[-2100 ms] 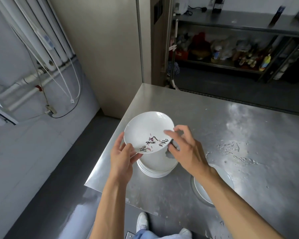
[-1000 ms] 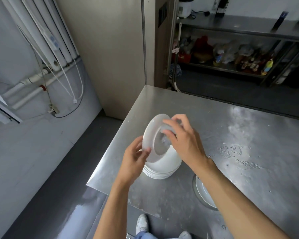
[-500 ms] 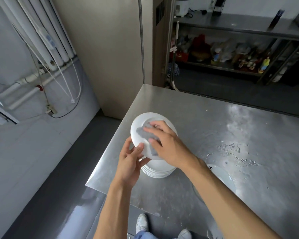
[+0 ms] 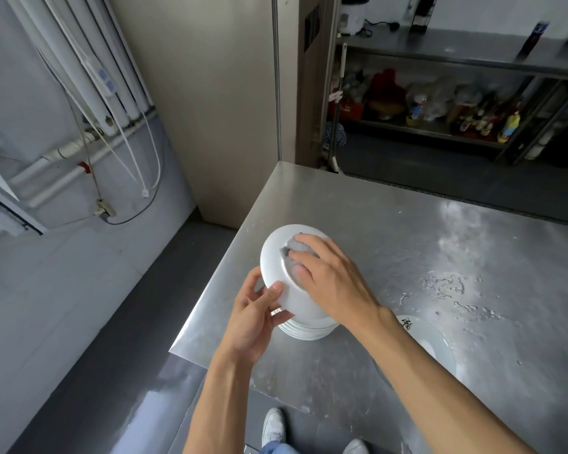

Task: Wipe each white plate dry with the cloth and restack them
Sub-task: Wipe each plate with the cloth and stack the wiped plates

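A white plate is held tilted, its underside facing me, above a stack of white plates near the steel table's left front corner. My left hand grips the plate's lower rim, thumb on the underside. My right hand presses a grey cloth against the plate's underside, fingers spread over the cloth. Another white plate with black lettering lies flat on the table to the right, partly hidden by my right forearm.
The steel table has water drops and smears at the right. Its left edge and front edge drop to a dark floor. A wall with pipes and cables is at the left; metal shelves with bottles stand behind.
The plate was turned from its lettered face to its underside. My right hand with the cloth moved onto the underside and slid across it toward the far rim.
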A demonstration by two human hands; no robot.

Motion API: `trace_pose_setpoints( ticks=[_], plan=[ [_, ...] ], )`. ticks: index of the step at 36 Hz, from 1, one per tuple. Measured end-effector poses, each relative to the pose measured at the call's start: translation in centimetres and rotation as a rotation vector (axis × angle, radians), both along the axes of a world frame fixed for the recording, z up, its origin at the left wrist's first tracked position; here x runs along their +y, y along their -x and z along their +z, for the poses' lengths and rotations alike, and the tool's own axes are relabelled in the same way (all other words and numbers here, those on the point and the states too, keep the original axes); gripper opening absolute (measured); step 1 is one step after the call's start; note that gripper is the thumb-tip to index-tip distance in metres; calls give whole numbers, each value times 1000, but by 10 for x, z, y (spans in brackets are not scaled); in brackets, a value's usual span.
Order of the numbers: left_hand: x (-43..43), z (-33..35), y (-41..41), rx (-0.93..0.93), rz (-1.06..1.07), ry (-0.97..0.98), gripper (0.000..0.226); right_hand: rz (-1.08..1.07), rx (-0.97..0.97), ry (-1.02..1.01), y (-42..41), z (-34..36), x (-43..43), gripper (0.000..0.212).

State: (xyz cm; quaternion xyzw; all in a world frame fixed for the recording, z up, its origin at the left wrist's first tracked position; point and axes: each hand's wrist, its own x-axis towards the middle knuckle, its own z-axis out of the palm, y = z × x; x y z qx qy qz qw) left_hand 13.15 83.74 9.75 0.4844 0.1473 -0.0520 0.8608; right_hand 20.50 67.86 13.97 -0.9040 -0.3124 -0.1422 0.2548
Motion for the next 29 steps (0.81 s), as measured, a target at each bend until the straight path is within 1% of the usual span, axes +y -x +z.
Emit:
trace_pose_setpoints(
  ticks=[2,5,8,11,15,18,23,26,29],
  plan=[
    [1,2,0,-13,-1,17,45,53,-4,-60,5,2,7,15],
    [7,4,1,-42,16,56,47,106,-18,-107,12,3,9,19],
    [13,4,2,-56,33,84,46,143,-18,-107,12,1,2,6],
    [16,3,3,-52,32,78,39,81,-7,-102,11,-3,-4,16],
    [14,2,6,-37,-1,43,41,-93,34,-135,5,-1,-7,15],
    [10,3,7,-27,-22,27,45,-132,49,-173,2,5,1,12],
    [7,7,5,-34,15,35,42,69,11,-212,10,9,20,13],
    [12,7,7,-45,66,69,43,122,8,-214,17,4,17,10],
    [19,6,11,-54,93,76,35,130,-1,-224,21,-5,7,11]
  ],
)
